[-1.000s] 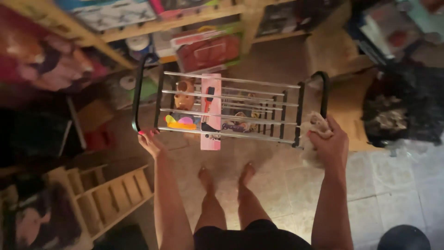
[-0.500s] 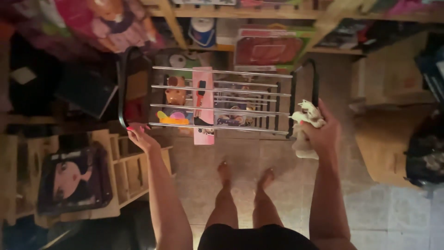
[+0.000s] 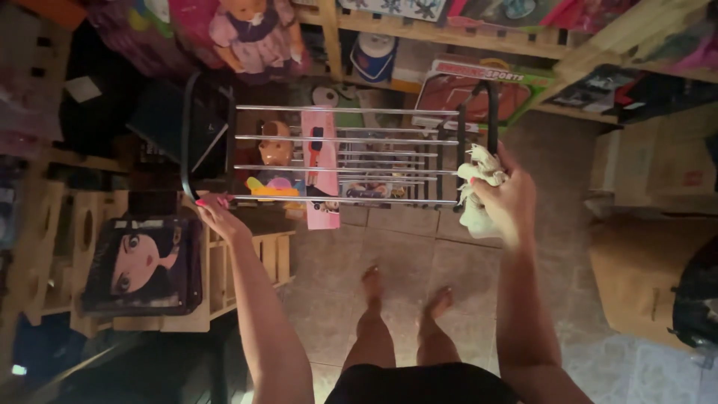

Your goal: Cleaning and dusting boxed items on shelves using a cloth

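Fingers of my left hand (image 3: 213,213) are curled under the near left corner of the metal rack (image 3: 344,157), nails up, hooked round its black frame where the lowest silver bar meets it. My right hand (image 3: 505,202) is closed tight, fingers pressed together round a bunched pale cloth (image 3: 475,194), and that fist sits against the rack's right end by the black upright; whether the fingers also grip the frame I cannot tell, the cloth hides it. So the rack hangs between my two hands, held out in front of me above the floor, its silver bars running side to side, black looped handles at both ends.

Looking through the bars I see what lies beyond: a doll's head (image 3: 275,150) near the left end, a long pink package (image 3: 320,168) standing across the bars, a bright yellow and pink toy (image 3: 273,187) low on the left. Whether these rest on the rack or sit behind it I cannot say.

Below the rack, my bare feet (image 3: 404,292) on the tiled floor (image 3: 404,247). To my left a wooden shelf unit (image 3: 224,269) with a dark box showing a cartoon face (image 3: 146,262). Ahead, wooden shelves (image 3: 449,34) crowded with boxed toys, a doll in a purple dress (image 3: 254,34) up top. Cardboard boxes (image 3: 658,164) stand to the right.
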